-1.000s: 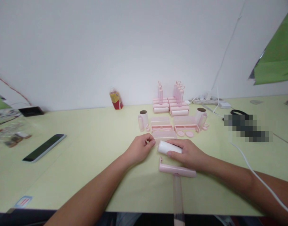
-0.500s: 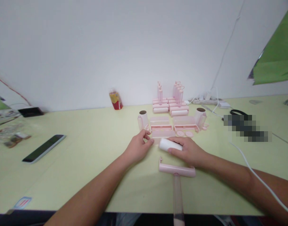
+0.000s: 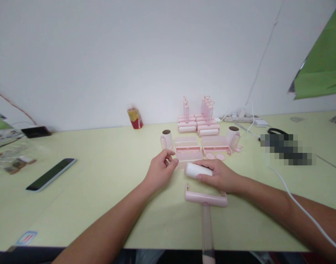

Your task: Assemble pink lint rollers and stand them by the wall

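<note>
My right hand [image 3: 221, 176] is closed around a white lint roller refill roll [image 3: 198, 171], which lies nearly sideways with its left end showing. My left hand [image 3: 161, 169] rests to the left of the roll, fingers loosely bent and thumb apart, holding nothing. Its fingertips are close to a translucent pink cover [image 3: 189, 155]; whether they touch it I cannot tell. Below the roll lies a pink lint roller frame [image 3: 206, 198] with a clear pink handle [image 3: 207, 223] that reaches past the table's front edge.
Behind my hands are open pink lint roller cases [image 3: 216, 148], round pink caps [image 3: 219, 157] and upright white rolls [image 3: 167, 137]. Several lint rollers [image 3: 208, 128] stand near the wall. A snack packet [image 3: 135, 117], a tablet-like device [image 3: 51, 174] and a white cable [image 3: 291, 196] are around.
My left thumb and fingers have shifted slightly, away from the roll. The right hand keeps its hold on the roll, almost unmoved.
</note>
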### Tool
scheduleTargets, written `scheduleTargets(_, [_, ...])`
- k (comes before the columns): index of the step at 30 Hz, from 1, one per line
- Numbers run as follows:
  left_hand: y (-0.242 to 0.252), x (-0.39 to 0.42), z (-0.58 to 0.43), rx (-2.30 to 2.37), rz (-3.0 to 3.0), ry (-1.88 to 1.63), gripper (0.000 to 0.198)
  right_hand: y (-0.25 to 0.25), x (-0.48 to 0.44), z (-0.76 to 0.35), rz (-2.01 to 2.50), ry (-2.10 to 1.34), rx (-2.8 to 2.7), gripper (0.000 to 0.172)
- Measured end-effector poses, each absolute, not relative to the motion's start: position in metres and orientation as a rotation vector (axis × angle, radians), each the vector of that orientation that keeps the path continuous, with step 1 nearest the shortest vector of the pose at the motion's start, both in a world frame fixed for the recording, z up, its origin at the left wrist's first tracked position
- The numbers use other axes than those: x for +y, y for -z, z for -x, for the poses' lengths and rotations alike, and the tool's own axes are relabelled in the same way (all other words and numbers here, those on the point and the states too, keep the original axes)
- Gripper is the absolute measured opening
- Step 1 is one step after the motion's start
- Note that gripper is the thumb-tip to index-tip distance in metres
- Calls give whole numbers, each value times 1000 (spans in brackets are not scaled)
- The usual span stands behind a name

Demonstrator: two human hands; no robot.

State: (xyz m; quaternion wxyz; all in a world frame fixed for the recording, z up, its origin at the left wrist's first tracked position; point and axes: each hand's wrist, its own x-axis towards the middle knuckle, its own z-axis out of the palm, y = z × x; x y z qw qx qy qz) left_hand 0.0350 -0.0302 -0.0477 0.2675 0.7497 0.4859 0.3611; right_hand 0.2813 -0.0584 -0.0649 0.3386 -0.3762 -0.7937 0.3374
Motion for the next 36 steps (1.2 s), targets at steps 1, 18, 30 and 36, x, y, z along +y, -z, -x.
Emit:
scheduleTargets(1, [46,-32,-34,1225,-2021,-993,29,64,-60,-281,960,-881,-2079,41])
scheduleTargets(18, [39,-45,-39,842,-2036,-846,35,67,-63,-283,767,-943,-2035,38])
scheduleTargets(30, [40,-39,-35,819,-1793,-843,37,69,-61,-284,843,-885,-1989,42])
scheduleTargets(36, [28,-28,-21,1127,-2073,-765,26,72,-57,-287,944,-839,-1760,45])
